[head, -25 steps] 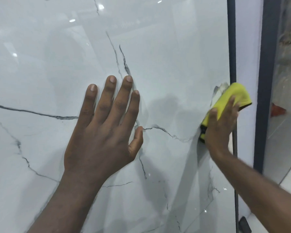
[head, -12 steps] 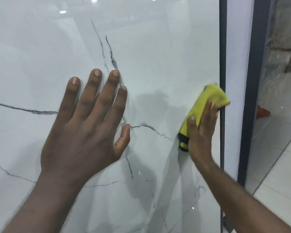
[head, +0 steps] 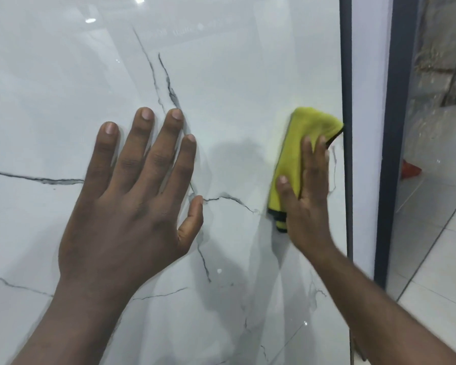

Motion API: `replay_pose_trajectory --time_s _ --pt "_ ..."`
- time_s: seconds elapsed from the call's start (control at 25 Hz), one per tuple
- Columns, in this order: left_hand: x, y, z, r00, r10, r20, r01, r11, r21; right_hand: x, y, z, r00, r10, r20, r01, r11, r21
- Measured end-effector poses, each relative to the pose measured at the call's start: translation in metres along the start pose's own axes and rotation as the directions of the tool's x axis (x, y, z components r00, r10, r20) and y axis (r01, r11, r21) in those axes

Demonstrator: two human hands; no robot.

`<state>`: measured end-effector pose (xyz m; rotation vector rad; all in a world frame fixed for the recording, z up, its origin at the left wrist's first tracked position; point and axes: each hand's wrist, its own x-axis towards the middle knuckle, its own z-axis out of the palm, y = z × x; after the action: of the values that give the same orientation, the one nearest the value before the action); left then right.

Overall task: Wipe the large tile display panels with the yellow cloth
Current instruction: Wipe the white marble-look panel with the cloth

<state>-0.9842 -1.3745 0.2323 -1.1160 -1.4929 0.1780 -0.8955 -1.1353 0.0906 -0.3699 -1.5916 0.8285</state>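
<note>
Left grip [head: 132, 206] lies flat and splayed; right grip [head: 308, 204] flat, straight-fingered.

The right hand [head: 309, 196] has drawn the yellow cloth [head: 300, 138] inward off the dark frame [head: 346, 75].

folded yellow cloth [head: 304, 143] lies flat against the glossy white veined tile panel [head: 234, 75], near its right edge.

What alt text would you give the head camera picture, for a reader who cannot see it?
A person's right hand presses a folded yellow cloth against a glossy white tile panel with dark veins, close to the dark strip at its right edge. The left hand lies flat on the panel, fingers spread.
</note>
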Motion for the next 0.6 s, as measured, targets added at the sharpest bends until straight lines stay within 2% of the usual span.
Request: replay_pose_trajectory --time_s 0.04,0.08,0.12,0.16,0.2,0.24,0.28,0.32,0.36,0.4,0.44,0.48,0.52,0.56,0.6 --pt "0.000 0.001 0.000 1.000 -0.002 -0.001 0.002 1.000 0.001 0.011 0.013 -0.002 0.994 0.055 -0.099 -0.056 0.998 -0.003" --pt "0.000 0.001 -0.001 1.000 0.000 0.001 0.000 1.000 0.003 0.013 0.018 0.000 0.955 0.226 -0.194 -0.221 0.974 0.045" --pt "0.000 0.001 -0.001 1.000 0.000 0.006 0.000 1.000 0.004 0.006 0.012 0.005 0.858 0.453 -0.243 -0.434 0.892 0.128" --pt "0.000 0.000 -0.002 1.000 -0.002 0.010 0.002 1.000 0.004 -0.004 -0.002 0.011 0.782 0.587 -0.209 -0.557 0.809 0.188" --pt "0.001 0.000 -0.002 1.000 -0.002 0.011 0.002 1.000 0.005 -0.014 -0.021 0.017 0.811 0.567 -0.143 -0.544 0.821 0.171" --pt "0.001 0.001 -0.002 1.000 0.000 0.013 0.000 1.000 0.006 -0.021 -0.035 0.020 0.915 0.397 -0.070 -0.389 0.915 0.110" --pt "0.001 0.001 -0.002 1.000 0.004 0.015 -0.004 1.000 0.004 -0.021 -0.048 0.019 0.985 0.170 0.016 -0.171 0.981 0.088" --pt "0.000 0.001 -0.001 1.000 0.006 0.017 -0.006 1.000 -0.001 -0.011 -0.053 0.015 0.997 -0.037 0.063 0.034 0.998 0.060" --pt "0.001 0.001 -0.001 1.000 0.005 0.017 -0.005 1.000 -0.004 0.003 -0.050 0.012 0.989 -0.138 0.052 0.137 0.990 0.028" --pt "0.001 0.001 -0.001 1.000 0.003 0.017 -0.003 1.000 -0.006 0.012 -0.038 0.011 0.994 -0.105 -0.035 0.106 0.994 0.022" --pt "0.000 0.000 -0.002 1.000 -0.001 0.017 0.002 1.000 -0.003 0.015 -0.025 0.012 0.988 0.033 -0.153 -0.022 0.997 0.072" --pt "0.000 0.000 -0.002 1.000 -0.004 0.013 0.004 1.000 0.007 0.010 -0.022 0.015 0.938 0.251 -0.241 -0.210 0.960 0.182" --pt "0.000 0.000 -0.003 1.000 -0.006 0.008 0.006 1.000 0.015 -0.005 -0.026 0.019 0.852 0.461 -0.249 -0.389 0.874 0.290" --pt "0.001 0.000 -0.003 1.000 -0.008 0.003 0.008 1.000 0.019 -0.023 -0.039 0.024 0.809 0.552 -0.200 -0.475 0.816 0.331" --pt "0.000 0.000 -0.003 1.000 -0.009 0.002 0.009 1.000 0.022 -0.041 -0.057 0.029 0.840 0.527 -0.132 -0.476 0.831 0.289"
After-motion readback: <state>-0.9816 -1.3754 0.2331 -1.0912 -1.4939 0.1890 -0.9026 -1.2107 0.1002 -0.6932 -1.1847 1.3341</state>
